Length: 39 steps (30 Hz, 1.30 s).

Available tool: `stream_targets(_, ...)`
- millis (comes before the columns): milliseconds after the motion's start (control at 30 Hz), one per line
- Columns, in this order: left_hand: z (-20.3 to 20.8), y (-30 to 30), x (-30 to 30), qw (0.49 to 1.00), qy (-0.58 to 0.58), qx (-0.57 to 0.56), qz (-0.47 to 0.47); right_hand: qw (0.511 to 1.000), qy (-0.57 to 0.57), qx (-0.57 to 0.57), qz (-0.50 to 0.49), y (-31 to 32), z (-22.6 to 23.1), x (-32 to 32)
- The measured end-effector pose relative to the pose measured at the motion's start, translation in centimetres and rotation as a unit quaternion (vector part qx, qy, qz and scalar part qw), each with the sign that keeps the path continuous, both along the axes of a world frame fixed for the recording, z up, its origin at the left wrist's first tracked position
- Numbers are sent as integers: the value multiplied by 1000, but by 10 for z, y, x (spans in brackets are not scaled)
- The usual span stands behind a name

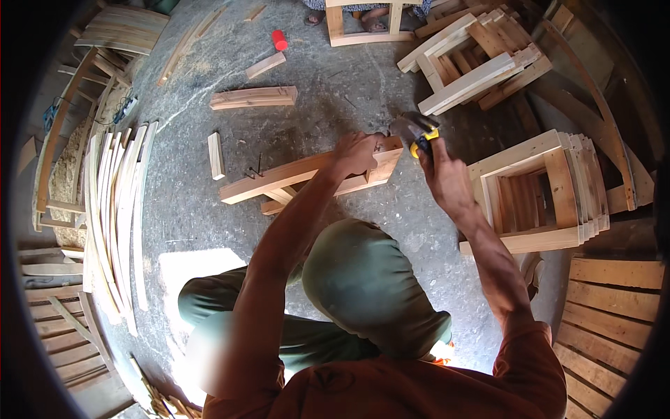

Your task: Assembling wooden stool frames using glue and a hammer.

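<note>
My left hand (356, 153) rests on the right end of a small wooden frame (293, 172) standing on the floor before my knees. Its fingers are pinched together at the top board; whatever is between them is hidden. Some nails (257, 169) stick up from that board's left end. My right hand (447, 178) is wrapped round the yellow-and-black handle of a hammer (423, 142). The hammer's metal head is raised just right of my left fingers, close to the frame's right end.
Stacked wooden frames (569, 209) stand at my right, with more frames (488, 59) beyond. Long strips (115, 216) lie at left. Short wood pieces (253, 98) and a red cylinder (279, 40) lie ahead. Another person's foot (375, 21) shows behind a frame (370, 38) at the far edge.
</note>
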<state>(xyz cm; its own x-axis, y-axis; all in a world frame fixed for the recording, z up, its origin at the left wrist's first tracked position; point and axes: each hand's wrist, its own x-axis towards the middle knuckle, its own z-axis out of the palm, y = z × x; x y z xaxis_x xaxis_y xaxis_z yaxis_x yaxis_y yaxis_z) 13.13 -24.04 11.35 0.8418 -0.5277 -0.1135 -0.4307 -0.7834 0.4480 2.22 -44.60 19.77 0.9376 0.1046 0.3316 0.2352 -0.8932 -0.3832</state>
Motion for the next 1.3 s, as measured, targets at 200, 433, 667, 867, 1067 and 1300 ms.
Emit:
stream_targets(200,-2,-1,-2,999,-24,9,21,991,-24,130,-21,-4,-9,3)
stream_targets(433,16,-2,-11,999,38,16,14,981,-99,152,-67,-3,1,9)
stream_targets(667,10,1,-2,999,35,18,36,999,14,-26,-31,-5,-25,4)
stream_targets(867,9,-1,-12,999,13,34,19,994,98,-7,-40,-17,-42,22)
stream_targets(1067,7,6,0,996,88,33,-11,994,104,-31,-20,-11,-54,23)
stream_targets(1300,17,56,-15,998,42,33,32,997,68,-13,-18,-9,-68,28)
